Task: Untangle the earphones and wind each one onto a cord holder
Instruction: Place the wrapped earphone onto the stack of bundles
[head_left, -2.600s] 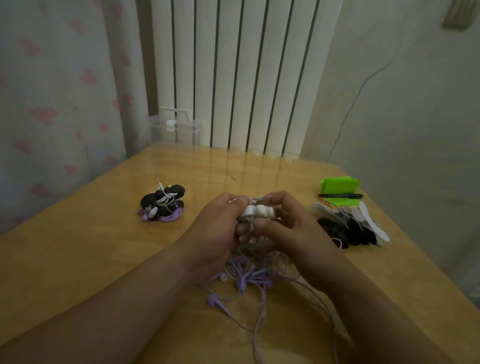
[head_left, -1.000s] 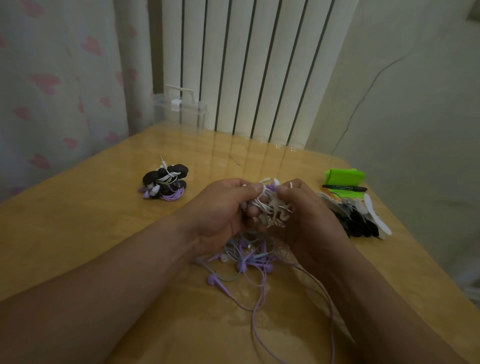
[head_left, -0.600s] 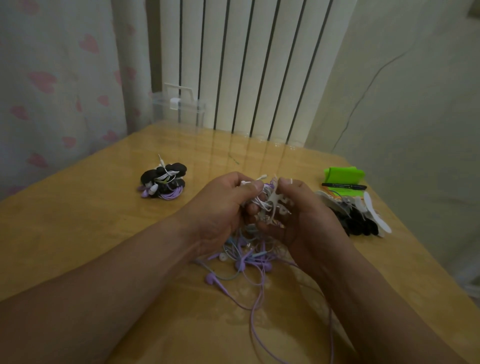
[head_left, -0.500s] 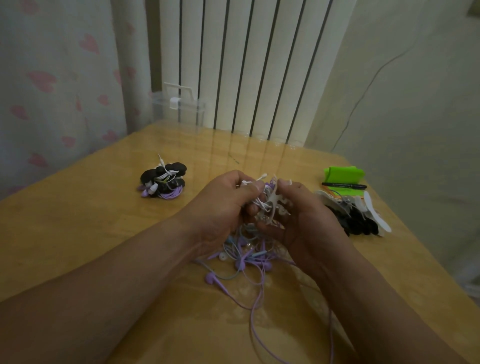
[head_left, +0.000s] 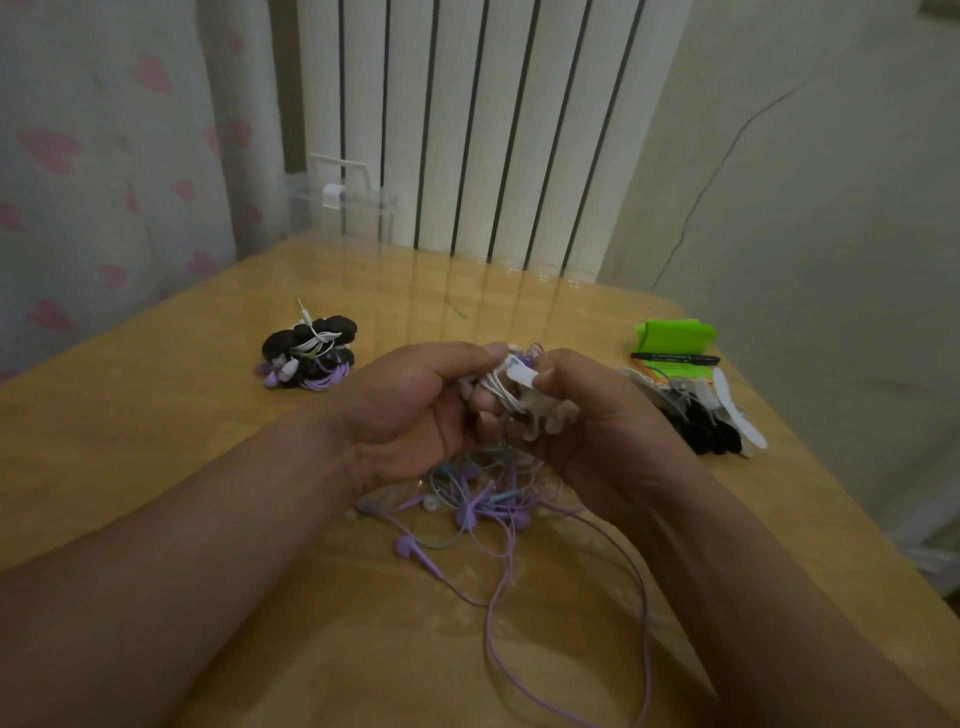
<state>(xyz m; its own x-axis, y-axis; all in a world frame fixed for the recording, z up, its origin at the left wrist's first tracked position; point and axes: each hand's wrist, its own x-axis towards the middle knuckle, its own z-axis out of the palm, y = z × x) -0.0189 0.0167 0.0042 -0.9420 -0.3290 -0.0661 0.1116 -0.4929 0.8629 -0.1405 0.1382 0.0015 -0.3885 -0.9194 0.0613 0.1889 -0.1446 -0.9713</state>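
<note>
- The left hand (head_left: 415, 405) and the right hand (head_left: 597, 426) are close together above the middle of the desk (head_left: 156, 441). Both are closed on one white cord holder (head_left: 545, 410) with a white earphone cord (head_left: 493, 387) on it; the right thumb presses on the top end of the holder, and the left fingers pinch the cord beside it.
- Compared with a few seconds ago, the holder has turned. Then it lay flat and sideways between the fingertips and looked almost bare; now several white loops cross it, and it stands more steeply.
- I judge from this that the winding of this earphone is in progress and not finished. I cannot tell how much cord is still free, because the hands hide it.
- The long axis of the holder now goes from its upper end, under the right thumb, down and to the right into the right palm. Its lobed edge shows at the lower end.
- Under the hands, the tangle of purple earphones (head_left: 483, 514) is lying on the desk, not yet sorted.
- To the left is a heap of wound earphones (head_left: 311, 358); to the right are spare holders (head_left: 706, 415), black and white. So part of the task is done.
</note>
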